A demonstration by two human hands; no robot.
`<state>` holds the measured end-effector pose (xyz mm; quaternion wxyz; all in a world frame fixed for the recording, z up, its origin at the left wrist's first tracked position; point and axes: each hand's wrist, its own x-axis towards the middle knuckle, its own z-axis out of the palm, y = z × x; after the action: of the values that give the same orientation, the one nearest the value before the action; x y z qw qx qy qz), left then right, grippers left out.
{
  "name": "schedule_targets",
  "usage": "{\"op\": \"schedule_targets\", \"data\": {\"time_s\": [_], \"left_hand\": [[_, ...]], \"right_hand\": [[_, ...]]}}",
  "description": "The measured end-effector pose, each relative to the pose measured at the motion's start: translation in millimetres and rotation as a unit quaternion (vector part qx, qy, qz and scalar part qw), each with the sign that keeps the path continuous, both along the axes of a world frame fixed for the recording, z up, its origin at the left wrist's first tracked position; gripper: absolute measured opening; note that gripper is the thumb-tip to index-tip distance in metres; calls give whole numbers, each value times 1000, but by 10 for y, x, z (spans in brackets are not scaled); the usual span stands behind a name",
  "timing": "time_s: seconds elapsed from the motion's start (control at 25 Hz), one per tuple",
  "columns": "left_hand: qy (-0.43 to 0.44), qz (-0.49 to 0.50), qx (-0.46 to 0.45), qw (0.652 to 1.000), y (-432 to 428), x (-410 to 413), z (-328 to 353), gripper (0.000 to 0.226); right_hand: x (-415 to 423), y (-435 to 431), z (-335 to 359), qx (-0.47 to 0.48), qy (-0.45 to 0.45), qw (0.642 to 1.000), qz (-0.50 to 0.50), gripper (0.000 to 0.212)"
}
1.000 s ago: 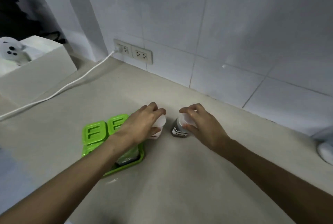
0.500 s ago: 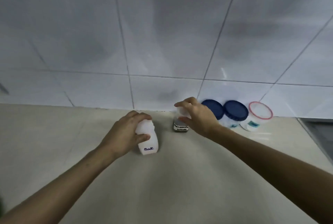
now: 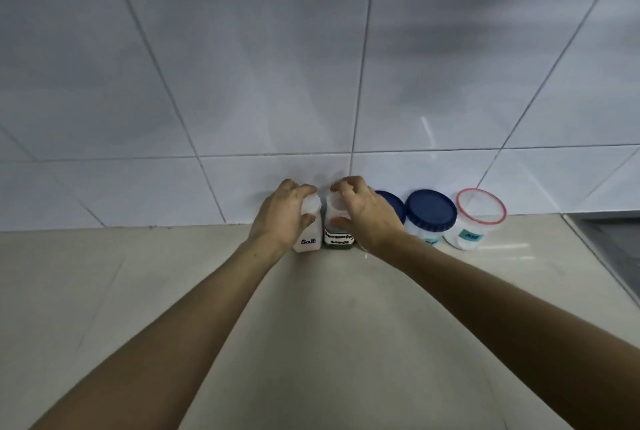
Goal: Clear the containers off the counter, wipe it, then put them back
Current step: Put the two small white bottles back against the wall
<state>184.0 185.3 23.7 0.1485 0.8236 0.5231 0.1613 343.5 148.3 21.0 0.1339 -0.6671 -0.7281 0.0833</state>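
Note:
My left hand [image 3: 282, 216] grips a white bottle labelled "Salt" [image 3: 307, 239] that stands on the beige counter [image 3: 311, 325] close to the tiled wall. My right hand [image 3: 363, 215] holds a dark seasoning sauce bottle [image 3: 339, 239] by its top, right beside the salt bottle. The two bottles stand side by side, nearly touching. Just right of my right hand are two jars with dark blue lids, one [image 3: 393, 206] partly hidden by the hand, the other [image 3: 430, 215] fully seen, then a clear tub with a red-rimmed lid [image 3: 479, 218].
White wall tiles [image 3: 311, 66] rise directly behind the row of containers. A dark metal edge, maybe a sink or stove [image 3: 609, 242], borders the counter at the far right. Bare counter stretches to the left and towards me.
Both hands carried the salt and sauce bottles rightward and back to the wall, beside the blue-lidded jars. The view swung away from the green tray and wall sockets.

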Motion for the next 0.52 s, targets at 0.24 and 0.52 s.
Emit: {"op": "schedule_targets", "data": {"time_s": [0.24, 0.52], "left_hand": [[-91, 37, 6, 995, -636, -585, -79, 46], [-231, 219, -58, 946, -2541, -2238, -643, 33]], "right_hand": [[-177, -734, -135, 156, 134, 977, -59, 42], [-1841, -1734, -682, -21, 264, 960, 89, 24]]}}
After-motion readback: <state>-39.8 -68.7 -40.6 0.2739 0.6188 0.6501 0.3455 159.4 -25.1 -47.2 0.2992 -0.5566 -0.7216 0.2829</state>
